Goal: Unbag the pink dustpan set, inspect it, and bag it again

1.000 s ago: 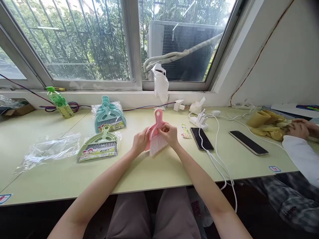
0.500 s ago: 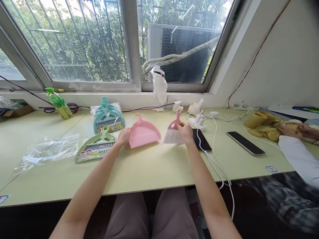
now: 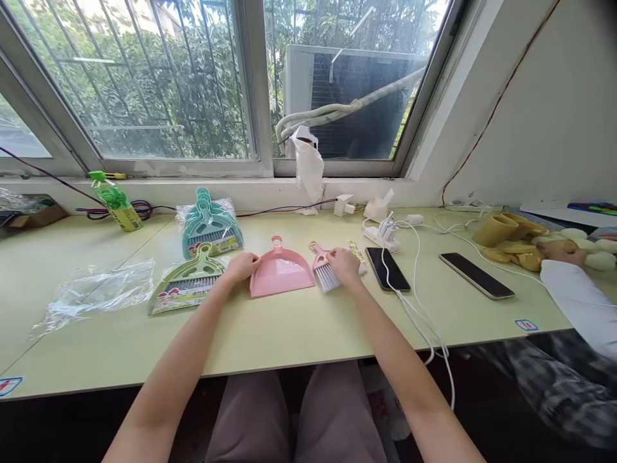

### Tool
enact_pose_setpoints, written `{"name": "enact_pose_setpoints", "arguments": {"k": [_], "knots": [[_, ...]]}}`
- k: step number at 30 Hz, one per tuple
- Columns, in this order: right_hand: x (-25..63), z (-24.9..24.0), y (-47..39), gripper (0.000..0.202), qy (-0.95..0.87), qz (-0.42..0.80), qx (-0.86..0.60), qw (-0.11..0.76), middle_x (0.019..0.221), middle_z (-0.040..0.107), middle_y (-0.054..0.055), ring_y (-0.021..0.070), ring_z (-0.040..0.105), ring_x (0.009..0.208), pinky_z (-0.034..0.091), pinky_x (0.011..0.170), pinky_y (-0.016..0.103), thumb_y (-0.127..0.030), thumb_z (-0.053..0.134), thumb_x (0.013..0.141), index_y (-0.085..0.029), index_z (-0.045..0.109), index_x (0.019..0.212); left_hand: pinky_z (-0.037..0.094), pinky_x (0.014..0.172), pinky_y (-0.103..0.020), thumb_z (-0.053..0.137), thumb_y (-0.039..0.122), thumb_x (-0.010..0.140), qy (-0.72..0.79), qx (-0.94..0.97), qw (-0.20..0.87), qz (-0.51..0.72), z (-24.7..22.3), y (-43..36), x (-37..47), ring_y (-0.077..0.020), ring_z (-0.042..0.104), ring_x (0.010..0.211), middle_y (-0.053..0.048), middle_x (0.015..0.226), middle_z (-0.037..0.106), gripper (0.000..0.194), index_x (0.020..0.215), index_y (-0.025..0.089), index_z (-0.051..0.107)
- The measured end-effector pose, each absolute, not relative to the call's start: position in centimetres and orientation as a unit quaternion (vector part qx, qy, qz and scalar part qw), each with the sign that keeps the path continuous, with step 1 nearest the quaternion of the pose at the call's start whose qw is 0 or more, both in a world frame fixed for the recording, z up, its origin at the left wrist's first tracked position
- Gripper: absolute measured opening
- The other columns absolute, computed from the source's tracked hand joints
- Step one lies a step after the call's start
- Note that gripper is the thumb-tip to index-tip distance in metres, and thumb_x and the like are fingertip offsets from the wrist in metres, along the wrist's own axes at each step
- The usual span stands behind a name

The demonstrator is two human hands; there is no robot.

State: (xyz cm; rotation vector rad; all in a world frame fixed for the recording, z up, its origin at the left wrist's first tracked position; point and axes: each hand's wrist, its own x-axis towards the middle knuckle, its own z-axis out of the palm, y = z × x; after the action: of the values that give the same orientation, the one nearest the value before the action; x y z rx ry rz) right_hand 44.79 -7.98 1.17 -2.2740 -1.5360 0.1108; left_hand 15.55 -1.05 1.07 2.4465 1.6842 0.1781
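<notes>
A pink dustpan (image 3: 282, 273) lies on the table with its looped handle toward the window. My left hand (image 3: 242, 266) is closed on the dustpan's left edge. Right of the dustpan, a pink brush (image 3: 326, 273) rests on the table, its pale bristles toward me and its handle pointing back. My right hand (image 3: 344, 265) is closed on the brush's right side and hides part of it. A yellow-green printed card (image 3: 355, 249) shows just behind my right hand.
Packed green (image 3: 193, 281) and teal dustpan sets (image 3: 209, 225), a clear plastic bag (image 3: 101, 292) and a green bottle (image 3: 116, 202) are at left. Right are two phones (image 3: 387, 269) (image 3: 475, 274), white cables, a power strip (image 3: 380, 239), and a person's white sleeve (image 3: 578, 302) beside yellow items.
The pink dustpan has come down flat onto the table. The brush has been lowered and turned, its handle now tilting left. The printed card has come into view.
</notes>
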Motion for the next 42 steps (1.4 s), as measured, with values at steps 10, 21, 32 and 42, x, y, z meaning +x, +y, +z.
{"name": "enact_pose_setpoints", "arguments": {"k": [10,21,32,42], "knots": [[44.6,0.4,-7.6,0.027,-0.553,0.034,-0.799,0.233,0.101,0.071,0.006,0.0208,0.064,0.093,0.043,0.074,0.028,-0.030,0.047,0.089,-0.025,0.070,0.102,0.041,0.067,-0.029,0.022,0.045,0.093,0.604,0.794,0.024,0.067,1.6,-1.7,15.7,-0.0264,0.064,0.088,-0.016,0.096,0.070,0.058,0.081,0.015,0.071],[45.2,-0.2,-7.3,0.026,-0.536,0.029,-0.787,0.304,0.103,0.070,0.004,0.0200,0.064,0.089,0.041,0.070,0.028,-0.026,0.047,0.088,-0.026,0.069,0.099,0.045,0.071,-0.033,0.025,0.038,0.094,0.621,0.775,-0.029,0.108,1.7,-2.5,16.4,-0.0282,0.066,0.089,-0.016,0.092,0.071,0.055,0.084,0.014,0.073],[45.0,-0.3,-7.3,0.025,-0.540,0.059,-0.790,0.285,0.102,0.071,0.003,0.0192,0.064,0.090,0.039,0.067,0.026,-0.028,0.048,0.087,-0.027,0.071,0.098,0.043,0.067,-0.032,0.024,0.038,0.095,0.657,0.731,-0.033,0.183,2.0,-3.8,17.3,-0.0270,0.067,0.084,-0.014,0.087,0.072,0.056,0.083,0.015,0.073],[45.0,-0.4,-7.1,0.024,-0.550,0.061,-0.775,0.304,0.099,0.071,0.001,0.0187,0.063,0.088,0.039,0.066,0.026,-0.026,0.049,0.087,-0.027,0.072,0.095,0.042,0.067,-0.032,0.023,0.038,0.096,0.657,0.727,-0.035,0.196,1.5,-3.4,16.9,-0.0265,0.067,0.083,-0.014,0.087,0.071,0.055,0.081,0.017,0.072]]}}
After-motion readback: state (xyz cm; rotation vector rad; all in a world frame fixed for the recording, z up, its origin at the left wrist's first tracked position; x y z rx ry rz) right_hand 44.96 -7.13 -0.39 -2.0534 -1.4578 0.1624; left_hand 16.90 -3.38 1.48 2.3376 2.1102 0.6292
